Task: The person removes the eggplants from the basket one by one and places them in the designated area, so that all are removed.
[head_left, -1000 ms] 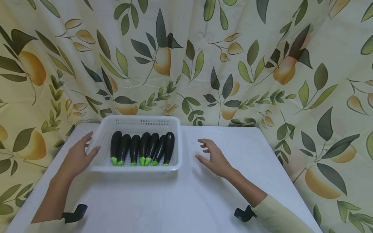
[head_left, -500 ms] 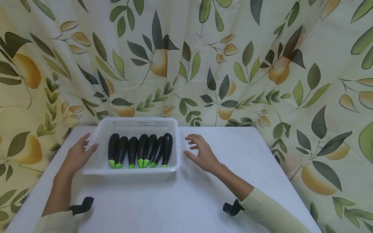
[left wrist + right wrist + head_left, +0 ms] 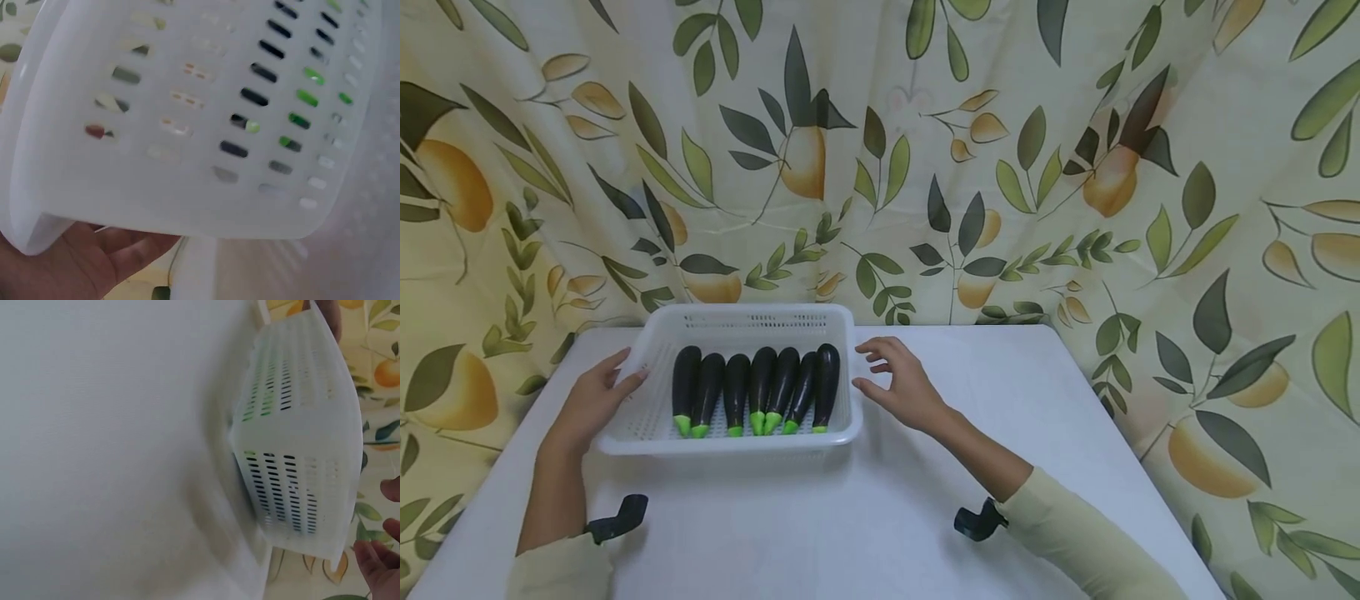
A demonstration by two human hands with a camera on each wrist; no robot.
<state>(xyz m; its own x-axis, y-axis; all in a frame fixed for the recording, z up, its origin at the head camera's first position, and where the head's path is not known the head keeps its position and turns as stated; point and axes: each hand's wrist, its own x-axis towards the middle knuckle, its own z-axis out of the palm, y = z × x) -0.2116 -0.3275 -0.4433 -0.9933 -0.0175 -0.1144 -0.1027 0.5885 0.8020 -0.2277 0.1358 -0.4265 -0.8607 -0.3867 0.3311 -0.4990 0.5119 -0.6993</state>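
A white plastic basket [image 3: 722, 446] stands on the table, its slotted walls surrounding a row of several dark eggplants [image 3: 737, 392] with bright green stem ends. At the basket's left end is my left hand [image 3: 591, 400], its thumb overlapping the rim in the head view. In the left wrist view, its fingers [image 3: 134, 253] lie beyond the basket's corner, below rim height; the thumb is hidden. I cannot tell how firmly it touches. My right hand [image 3: 906, 387] hovers just off the right end, fingers loosely bent and thumb apart. The right wrist view shows a gap between its fingertips [image 3: 365, 553] and the rim.
A white-covered table [image 3: 760, 533] carries the basket near its back edge. Behind it hangs a curtain [image 3: 880, 250] printed with leaves and fruit. Dark wrist cameras [image 3: 981, 521] sit on both wrists, beside pale sleeves [image 3: 1075, 533].
My right hand has moved left, closing most of the distance to the basket's right end. My left hand stays at the left end. The eggplants keep their places, and the head view has shifted slightly.
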